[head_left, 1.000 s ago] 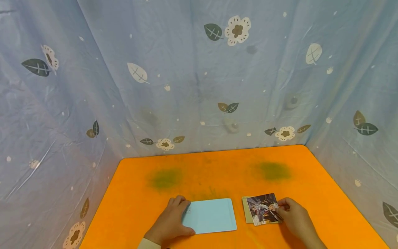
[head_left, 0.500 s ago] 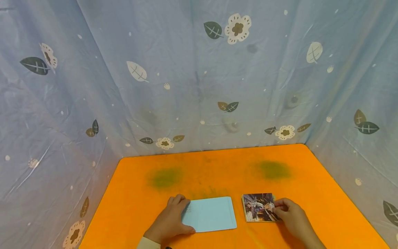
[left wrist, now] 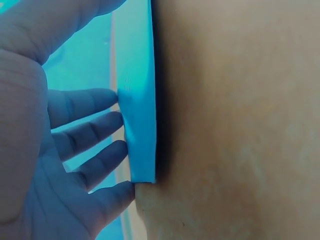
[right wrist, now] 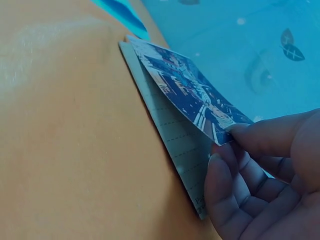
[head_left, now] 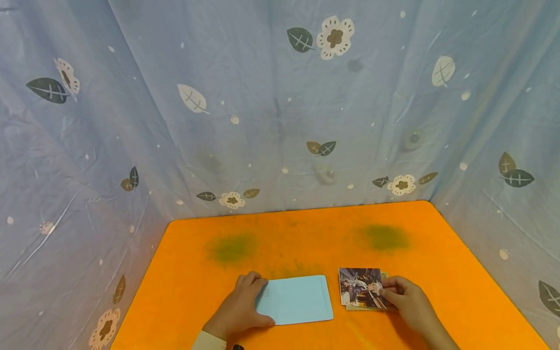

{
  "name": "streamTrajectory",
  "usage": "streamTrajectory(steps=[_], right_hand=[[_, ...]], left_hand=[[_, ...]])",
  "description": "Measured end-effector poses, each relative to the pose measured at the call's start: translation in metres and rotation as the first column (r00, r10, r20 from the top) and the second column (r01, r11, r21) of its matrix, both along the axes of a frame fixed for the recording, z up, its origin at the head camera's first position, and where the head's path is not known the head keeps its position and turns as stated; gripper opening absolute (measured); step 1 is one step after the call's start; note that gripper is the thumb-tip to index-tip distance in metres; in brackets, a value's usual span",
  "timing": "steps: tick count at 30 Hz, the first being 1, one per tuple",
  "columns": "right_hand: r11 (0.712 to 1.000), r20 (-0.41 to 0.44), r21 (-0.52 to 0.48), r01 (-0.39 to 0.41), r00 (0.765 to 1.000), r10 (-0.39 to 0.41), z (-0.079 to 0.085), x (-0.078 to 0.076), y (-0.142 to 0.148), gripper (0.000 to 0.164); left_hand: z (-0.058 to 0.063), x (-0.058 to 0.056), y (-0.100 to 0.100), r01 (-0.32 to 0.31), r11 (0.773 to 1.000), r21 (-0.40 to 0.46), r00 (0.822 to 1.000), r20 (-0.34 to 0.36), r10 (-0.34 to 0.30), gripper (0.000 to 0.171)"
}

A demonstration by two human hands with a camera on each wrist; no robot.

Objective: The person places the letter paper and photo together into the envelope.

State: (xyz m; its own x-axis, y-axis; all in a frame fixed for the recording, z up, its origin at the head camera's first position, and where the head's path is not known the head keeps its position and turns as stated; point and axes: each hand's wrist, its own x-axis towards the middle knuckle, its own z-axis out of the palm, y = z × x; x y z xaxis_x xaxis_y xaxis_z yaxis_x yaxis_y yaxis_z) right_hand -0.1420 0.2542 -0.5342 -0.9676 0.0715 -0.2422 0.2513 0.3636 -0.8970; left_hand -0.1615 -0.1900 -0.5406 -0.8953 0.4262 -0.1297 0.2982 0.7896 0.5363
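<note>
A light blue flat packet (head_left: 295, 300), envelope-like with a small printed square near its left end, lies on the orange table. My left hand (head_left: 240, 305) holds its left end, thumb at the near edge and fingers at the far edge. In the left wrist view, fingertips (left wrist: 119, 120) touch the packet's thin side. To the right, my right hand (head_left: 409, 302) pinches the right edge of a postcard (head_left: 359, 286) with a dark, colourful picture. It is lifted and tilted over a stack of cards (right wrist: 172, 137), whose top face is pale with dashed lines.
The orange tabletop (head_left: 302, 243) has two greenish stains towards the back. Blue floral curtains (head_left: 262, 121) enclose the table at the back and both sides. A small dark object (head_left: 238, 347) shows at the bottom edge, next to the left wrist.
The picture postcard has straightened from its tilt, lined up over the stack, then shifted slightly away and left in the right hand's pinch. My left hand and the blue packet have stayed put.
</note>
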Motion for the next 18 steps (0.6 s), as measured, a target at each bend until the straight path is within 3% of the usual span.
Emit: streamTrajectory(steps=[18], right_hand=[[0.989, 0.036, -0.143, 0.037, 0.999, -0.032, -0.0072, 0.0031, -0.0016, 0.027]], left_hand=[[0.0035, 0.0, 0.0027, 0.001, 1.0, 0.014, 1.0, 0.003, -0.001, 0.099]])
